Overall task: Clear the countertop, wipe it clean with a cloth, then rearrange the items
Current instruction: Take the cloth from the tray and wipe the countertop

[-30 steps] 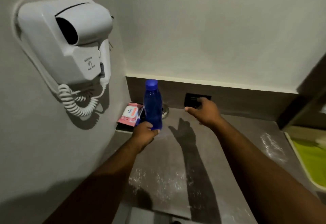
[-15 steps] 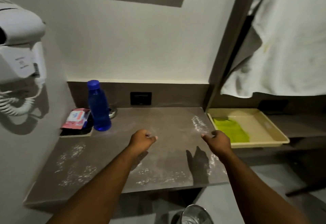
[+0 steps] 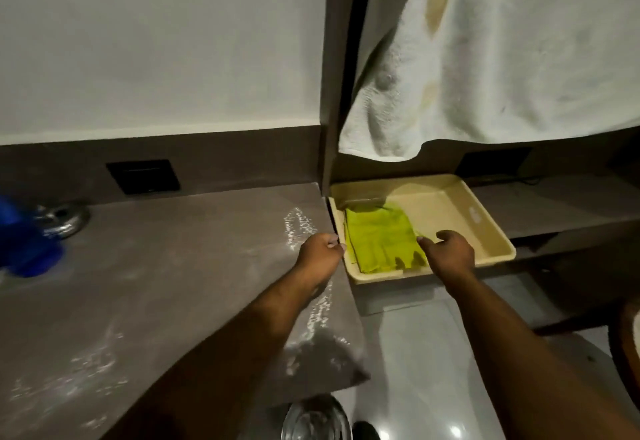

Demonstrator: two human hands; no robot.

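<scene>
**Hands at the tray, cloth not yet lifted**

The green cloth [image 3: 381,235] lies folded and flat in the left half of the cream tray [image 3: 485,231]; this tray serves as the landmark. Nothing else shows in the tray, whose right half is bare. The right hand [image 3: 448,254] hovers over the tray's front part, fingers loosely curled, fingertips just at the cloth's right edge, gripping nothing. The left hand [image 3: 320,254] is held in a loose fist just left of the tray, over the edge of the counter [image 3: 173,283], also empty. White smears mark the counter left of the tray. Further left, at the frame edge, stands a blurred blue bottle [image 3: 24,242] beside a round metal fitting [image 3: 62,219]. A white towel [image 3: 485,58] hangs above the tray.

Risks, as judged: the tray overhangs its shelf toward the viewer, so a downward press on its front rim could tip it. A pinch at one layer may unfold the cloth and let it trail. Wiping with the bottle left on the counter could knock it over.
</scene>
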